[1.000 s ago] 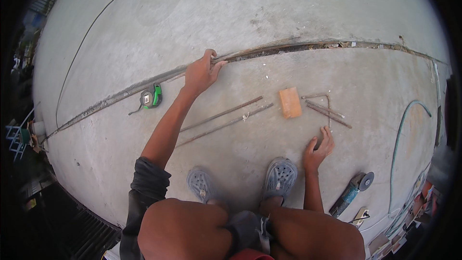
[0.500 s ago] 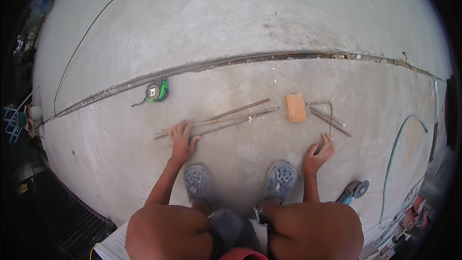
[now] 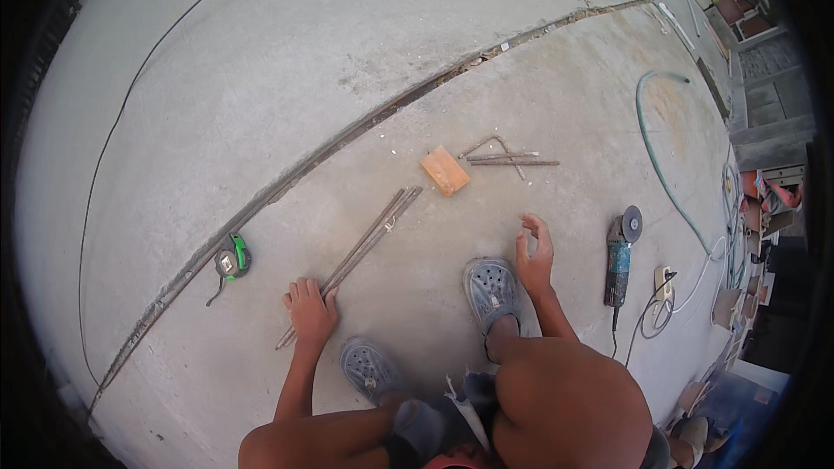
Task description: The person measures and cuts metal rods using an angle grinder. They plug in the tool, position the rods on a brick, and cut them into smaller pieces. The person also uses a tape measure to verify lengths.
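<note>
Two long steel rods lie on the concrete floor; left hand rests flat on their near end, right hand half-curled, empty. Rods look stiff, heavy, best gripped mid-length

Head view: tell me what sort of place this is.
Probably an outdoor building site: a bare concrete slab, steel rods lying under the left hand, an angle grinder and a tape measure.

Bright, even daylight (soft shadows), sharp centre, fisheye-bent dark rim.
</note>
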Demonstrator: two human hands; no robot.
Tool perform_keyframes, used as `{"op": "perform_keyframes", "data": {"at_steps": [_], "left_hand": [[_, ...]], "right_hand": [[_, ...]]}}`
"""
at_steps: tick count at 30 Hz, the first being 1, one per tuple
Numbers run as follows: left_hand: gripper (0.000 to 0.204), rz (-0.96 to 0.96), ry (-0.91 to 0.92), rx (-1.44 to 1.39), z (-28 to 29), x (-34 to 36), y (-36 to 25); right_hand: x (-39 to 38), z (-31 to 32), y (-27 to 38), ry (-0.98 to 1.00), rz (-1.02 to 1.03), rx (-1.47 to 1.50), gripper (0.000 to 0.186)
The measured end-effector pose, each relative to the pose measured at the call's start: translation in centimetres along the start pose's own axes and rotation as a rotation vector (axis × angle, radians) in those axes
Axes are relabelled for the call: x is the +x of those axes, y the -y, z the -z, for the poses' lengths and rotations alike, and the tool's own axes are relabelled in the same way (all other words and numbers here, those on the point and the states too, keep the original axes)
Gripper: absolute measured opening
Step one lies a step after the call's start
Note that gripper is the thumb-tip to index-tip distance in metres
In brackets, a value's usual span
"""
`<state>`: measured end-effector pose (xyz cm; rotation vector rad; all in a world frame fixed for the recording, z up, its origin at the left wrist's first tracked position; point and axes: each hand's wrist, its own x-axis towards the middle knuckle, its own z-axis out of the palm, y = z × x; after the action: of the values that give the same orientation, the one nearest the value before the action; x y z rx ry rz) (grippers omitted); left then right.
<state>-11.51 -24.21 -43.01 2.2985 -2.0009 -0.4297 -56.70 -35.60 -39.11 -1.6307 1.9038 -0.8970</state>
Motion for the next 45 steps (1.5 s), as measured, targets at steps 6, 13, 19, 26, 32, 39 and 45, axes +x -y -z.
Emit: {"op": "perform_keyframes", "data": {"at_steps": [6, 13, 19, 26, 32, 39, 45], "left_hand": [[0.022, -0.198, -0.092, 0.133, -2.0, -0.4, 0.4], [0.048, -0.499, -0.414, 0.395, -11.2, 4.7, 13.0], [0.049, -0.276, -0.199, -0.02, -3.1, 0.3, 6.9], [0.047, -0.106, 0.078, -0.493, 7.6, -1.1, -5.0], [0.044, -0.39, 0.399, -0.957, 11.7, 3.2, -19.9], [0.044, -1.069, 0.342, -0.351, 16.9, 2.1, -33.0], [0.034, -0.608, 0.454, -0.614, 11.0, 4.5, -22.4]], "right_hand": [[-6.4, 4.6, 5.8, 0.192, -0.153, 0.342, 0.027], [-13.2, 6.3, 8.4, 0.722, 0.092, 0.567, 0.034], [-18.0, 7.7, 7.4, 0.836, 0.044, 0.635, 0.048], [-12.8, 2.3, 5.9, 0.85, 0.057, 0.831, 0.067], [-5.3, 1.6, 15.8, 0.147, 0.214, 1.146, 0.057], [-5.3, 21.2, 5.2, -0.782, -0.074, 0.693, 0.028], [-24.3, 37.6, -5.0, -1.107, -0.729, -0.36, 0.033]]}}
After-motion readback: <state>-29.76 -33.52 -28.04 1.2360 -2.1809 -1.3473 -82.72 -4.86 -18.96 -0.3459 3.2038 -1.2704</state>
